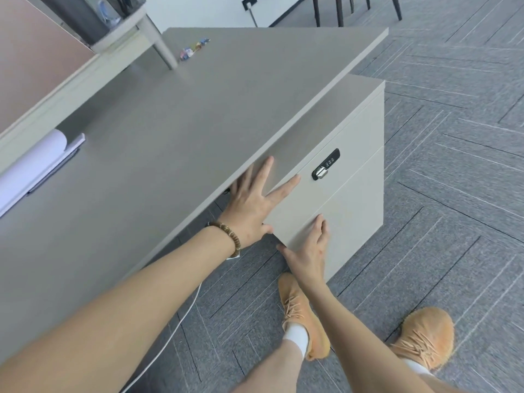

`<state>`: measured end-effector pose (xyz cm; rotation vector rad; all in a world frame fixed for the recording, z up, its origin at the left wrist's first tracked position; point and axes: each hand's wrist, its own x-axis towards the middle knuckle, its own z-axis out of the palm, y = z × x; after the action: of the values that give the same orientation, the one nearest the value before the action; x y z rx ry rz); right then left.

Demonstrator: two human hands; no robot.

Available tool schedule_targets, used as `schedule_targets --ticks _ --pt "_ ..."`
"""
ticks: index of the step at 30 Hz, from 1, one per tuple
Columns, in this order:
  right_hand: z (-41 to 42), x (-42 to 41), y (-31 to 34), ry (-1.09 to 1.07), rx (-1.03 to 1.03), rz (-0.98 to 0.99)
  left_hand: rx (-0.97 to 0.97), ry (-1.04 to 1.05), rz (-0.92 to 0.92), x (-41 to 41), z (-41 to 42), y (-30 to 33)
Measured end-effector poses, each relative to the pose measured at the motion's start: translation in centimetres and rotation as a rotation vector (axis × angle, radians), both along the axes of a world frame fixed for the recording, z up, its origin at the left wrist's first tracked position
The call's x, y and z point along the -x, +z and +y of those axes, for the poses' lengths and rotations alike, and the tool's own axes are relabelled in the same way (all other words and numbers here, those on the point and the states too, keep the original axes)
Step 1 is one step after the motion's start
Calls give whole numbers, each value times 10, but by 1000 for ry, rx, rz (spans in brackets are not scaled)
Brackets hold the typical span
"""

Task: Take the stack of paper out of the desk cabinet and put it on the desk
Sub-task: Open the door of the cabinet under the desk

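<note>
We see no paper stack; it may sit behind the shut cabinet (334, 194). Our left hand (252, 205) lies flat, fingers spread, on its front under the worktop (175, 131); our right hand (309, 251) curls loosely on the lower drawer's edge, holding nothing.

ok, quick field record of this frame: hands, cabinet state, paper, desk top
left hand: flat against the cabinet front, fingers spread, none curled around anything
right hand: fingers on the left edge of the lower drawer front, thumb at its corner
desk cabinet: drawers look closed; combination lock on the upper drawer
stack of paper: not visible
desk: white paper roll at the left, small colourful items at the far end
floor: white cable under the desk
</note>
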<state>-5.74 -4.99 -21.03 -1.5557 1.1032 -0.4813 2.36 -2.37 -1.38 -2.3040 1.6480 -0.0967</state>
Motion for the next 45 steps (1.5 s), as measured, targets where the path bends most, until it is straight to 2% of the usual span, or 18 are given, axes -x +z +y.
schedule_targets --ticks 15,27,33,39,43,45 --pt "-5 19 -1 55 128 81 0 7 -37 3 -2 -1" --pt "-41 134 11 309 295 87 -35 87 6 16 -3 10" --pt "-60 185 14 352 244 140 -83 175 85 27 -3 16" --pt "-100 236 22 357 105 112 -91 210 61 34 -3 14" --pt "-132 272 29 208 -7 47 -86 197 29 35 -4 13" --pt "-149 284 40 121 42 116 -95 196 14 34 -4 12"
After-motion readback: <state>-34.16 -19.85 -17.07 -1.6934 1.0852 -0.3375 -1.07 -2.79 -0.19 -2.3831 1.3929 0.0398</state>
